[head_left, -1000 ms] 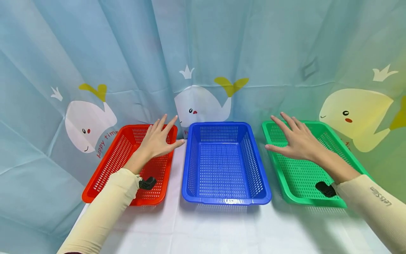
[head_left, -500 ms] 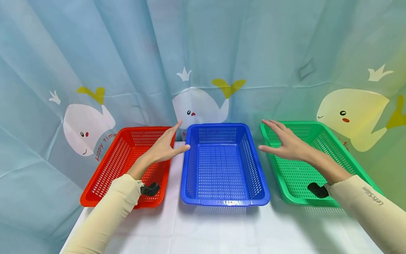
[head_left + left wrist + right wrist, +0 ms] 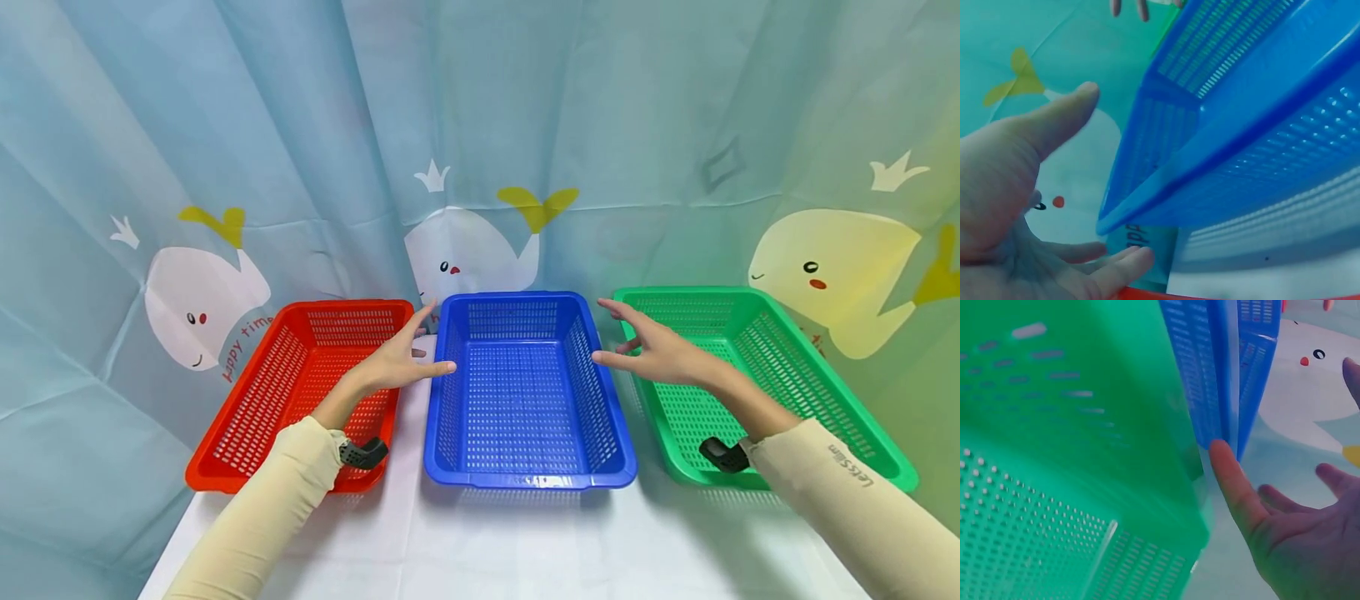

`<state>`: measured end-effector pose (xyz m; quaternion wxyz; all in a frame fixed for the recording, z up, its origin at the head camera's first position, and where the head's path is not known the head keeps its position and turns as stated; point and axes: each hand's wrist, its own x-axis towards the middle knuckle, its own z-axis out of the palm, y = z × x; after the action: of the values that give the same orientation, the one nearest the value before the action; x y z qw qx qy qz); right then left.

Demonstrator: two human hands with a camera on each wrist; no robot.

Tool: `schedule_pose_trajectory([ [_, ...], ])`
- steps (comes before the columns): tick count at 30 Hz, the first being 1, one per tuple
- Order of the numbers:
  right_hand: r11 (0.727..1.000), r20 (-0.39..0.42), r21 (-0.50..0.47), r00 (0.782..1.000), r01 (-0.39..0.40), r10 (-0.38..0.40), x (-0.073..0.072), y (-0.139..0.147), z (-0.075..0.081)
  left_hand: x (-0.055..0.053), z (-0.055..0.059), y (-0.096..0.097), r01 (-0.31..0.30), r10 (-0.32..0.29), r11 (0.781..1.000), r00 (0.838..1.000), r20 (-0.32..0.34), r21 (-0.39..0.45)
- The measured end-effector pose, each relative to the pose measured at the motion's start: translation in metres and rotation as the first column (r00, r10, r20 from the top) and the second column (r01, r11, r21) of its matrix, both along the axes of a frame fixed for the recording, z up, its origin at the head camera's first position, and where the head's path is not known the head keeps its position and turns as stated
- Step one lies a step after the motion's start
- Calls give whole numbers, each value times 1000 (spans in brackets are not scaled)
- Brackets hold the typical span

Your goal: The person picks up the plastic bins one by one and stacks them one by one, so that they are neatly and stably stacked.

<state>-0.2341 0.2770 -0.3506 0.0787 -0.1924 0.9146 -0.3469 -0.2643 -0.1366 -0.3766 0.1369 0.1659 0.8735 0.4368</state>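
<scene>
A blue plastic basket [image 3: 517,400] with slotted walls stands in the middle, nothing inside it. Its left rim lies close to my left hand [image 3: 397,360], whose thumb and fingers are spread apart and hold nothing. My right hand [image 3: 660,348] mirrors it at the right rim, fingers extended, also holding nothing. In the left wrist view the blue basket [image 3: 1210,144] fills the space beyond the thumb. The right wrist view shows a fingertip overlapping the blue rim [image 3: 1225,394], with the green basket [image 3: 1079,450] large beside it.
A red basket [image 3: 251,417] stands left, under my left forearm. The green basket [image 3: 847,400] stands right, below my right forearm. All are on a white-covered table [image 3: 510,542]. A blue curtain [image 3: 300,125] with printed whales hangs close behind them.
Both hands have moved inward, from over the red and green baskets to either side of the blue one. The hands have turned so their palms face each other more. The baskets remain in place.
</scene>
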Motion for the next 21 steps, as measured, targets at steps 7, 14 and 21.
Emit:
schedule_pose_trajectory([
  [7,988,256,-156,966,18,23,-1,-2,-9,1,-2,-1,-43,21,993,983,182,113],
  [14,978,392,-202,919,48,36,-3,-2,-13,-1,-7,-1,-85,33,985,947,321,149],
  [21,972,451,-229,891,50,61,-2,-2,-17,-1,-10,-2,-73,14,985,938,345,157],
])
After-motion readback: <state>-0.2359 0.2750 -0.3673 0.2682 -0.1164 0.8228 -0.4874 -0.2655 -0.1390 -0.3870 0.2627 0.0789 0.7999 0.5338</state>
